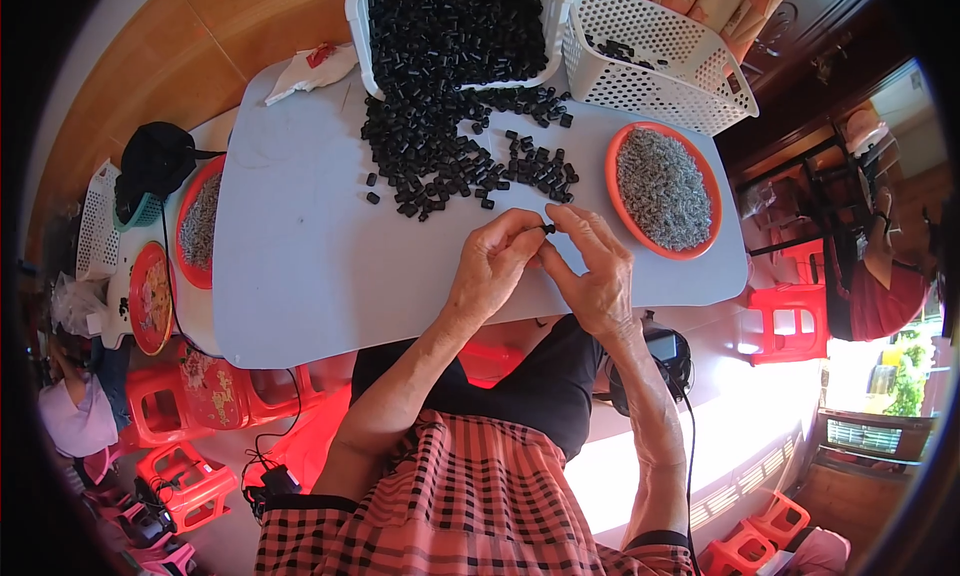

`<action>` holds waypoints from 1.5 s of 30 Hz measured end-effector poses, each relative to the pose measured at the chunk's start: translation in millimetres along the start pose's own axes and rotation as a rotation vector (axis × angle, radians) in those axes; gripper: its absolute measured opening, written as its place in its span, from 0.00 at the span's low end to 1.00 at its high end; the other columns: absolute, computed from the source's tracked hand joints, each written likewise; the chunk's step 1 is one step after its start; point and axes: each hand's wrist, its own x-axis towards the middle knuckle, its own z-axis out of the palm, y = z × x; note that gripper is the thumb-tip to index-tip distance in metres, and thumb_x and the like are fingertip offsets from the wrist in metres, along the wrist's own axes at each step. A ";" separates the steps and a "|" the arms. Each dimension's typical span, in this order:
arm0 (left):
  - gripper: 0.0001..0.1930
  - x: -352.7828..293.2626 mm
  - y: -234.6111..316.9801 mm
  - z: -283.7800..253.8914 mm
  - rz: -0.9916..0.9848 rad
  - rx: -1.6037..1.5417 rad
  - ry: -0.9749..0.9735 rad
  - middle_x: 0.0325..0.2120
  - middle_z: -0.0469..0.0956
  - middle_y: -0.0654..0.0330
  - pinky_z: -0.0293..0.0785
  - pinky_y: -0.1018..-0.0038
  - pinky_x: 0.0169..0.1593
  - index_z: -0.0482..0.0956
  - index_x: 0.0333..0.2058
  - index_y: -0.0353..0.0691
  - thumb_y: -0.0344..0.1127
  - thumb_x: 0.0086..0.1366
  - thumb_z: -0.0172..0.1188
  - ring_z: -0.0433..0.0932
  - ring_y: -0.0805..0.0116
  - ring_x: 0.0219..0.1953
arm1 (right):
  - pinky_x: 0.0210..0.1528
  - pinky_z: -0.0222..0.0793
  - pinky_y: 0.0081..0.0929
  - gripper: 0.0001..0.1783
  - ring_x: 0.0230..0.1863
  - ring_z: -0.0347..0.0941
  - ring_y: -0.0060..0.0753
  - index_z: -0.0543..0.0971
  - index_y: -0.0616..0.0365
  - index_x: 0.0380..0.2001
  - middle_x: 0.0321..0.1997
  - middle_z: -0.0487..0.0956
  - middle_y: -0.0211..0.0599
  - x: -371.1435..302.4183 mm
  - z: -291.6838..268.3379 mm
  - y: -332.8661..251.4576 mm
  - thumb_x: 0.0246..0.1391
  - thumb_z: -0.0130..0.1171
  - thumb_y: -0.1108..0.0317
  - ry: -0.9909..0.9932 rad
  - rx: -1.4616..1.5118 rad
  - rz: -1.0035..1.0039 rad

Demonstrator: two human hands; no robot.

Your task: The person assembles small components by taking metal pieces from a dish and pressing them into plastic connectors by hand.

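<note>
We see both hands just below the middle of the frame, raised over the near edge of the table [310, 216]. The left hand [500, 256] has thumb and forefinger closed on one small black piece [547, 229]; the right hand [592, 266] is half curled, its fingertips right beside that piece, though we cannot tell whether they grip it too. With so small a thing pinched only at the tips, we judge that a slight slip could send it onto the table or past the near edge to the floor. The loose heap of black pieces [425, 151] spills from the white tub [357, 31] at upper centre, so a sweeping forearm could scatter it, and a dropped piece could be lost among its likes. The orange bowl [611, 181], right of centre, sits near the right-hand edge; an elbow knock could tip out its grey pieces [665, 191]. Counting, we find two hands, one piece between them, one tub, one perforated white basket [655, 86] at upper right and one orange bowl on this table. Two black pieces [371, 179] lie a little apart, left of the heap; the heap itself, the tub's load and the grey pieces are too many for us to count.
</note>
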 end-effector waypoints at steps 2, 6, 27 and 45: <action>0.08 0.4 3.4 0.8 0.003 -0.027 -0.007 0.28 0.74 0.68 0.67 0.84 0.39 0.76 0.40 0.34 0.31 0.66 0.52 0.69 0.82 0.32 | 0.42 0.71 0.34 0.24 0.41 0.73 0.44 0.76 0.59 0.46 0.45 0.77 0.43 0.3 3.1 3.3 0.40 0.64 0.75 0.002 -0.035 -0.044; 0.09 1.2 5.5 -1.7 -0.013 -0.004 -0.030 0.30 0.74 0.70 0.66 0.85 0.39 0.76 0.41 0.33 0.31 0.66 0.51 0.67 0.85 0.33 | 0.41 0.70 0.36 0.24 0.38 0.73 0.45 0.76 0.61 0.45 0.43 0.77 0.43 0.6 9.5 9.7 0.39 0.65 0.73 -0.007 -0.124 -0.144; 0.12 -3.5 16.6 -1.7 -0.124 0.065 -0.062 0.25 0.68 0.73 0.59 0.86 0.30 0.75 0.37 0.34 0.37 0.68 0.47 0.61 0.85 0.27 | 0.39 0.66 0.34 0.26 0.33 0.73 0.38 0.75 0.64 0.42 0.38 0.77 0.40 1.5 11.9 24.6 0.33 0.67 0.70 -0.020 -0.042 -0.258; 0.15 -3.7 10.5 -1.6 -0.206 -0.150 -0.080 0.33 0.74 0.65 0.66 0.82 0.44 0.75 0.37 0.29 0.35 0.68 0.43 0.69 0.80 0.38 | 0.37 0.67 0.34 0.24 0.32 0.73 0.39 0.75 0.65 0.40 0.37 0.77 0.42 0.1 11.3 20.5 0.36 0.66 0.70 0.008 -0.054 -0.267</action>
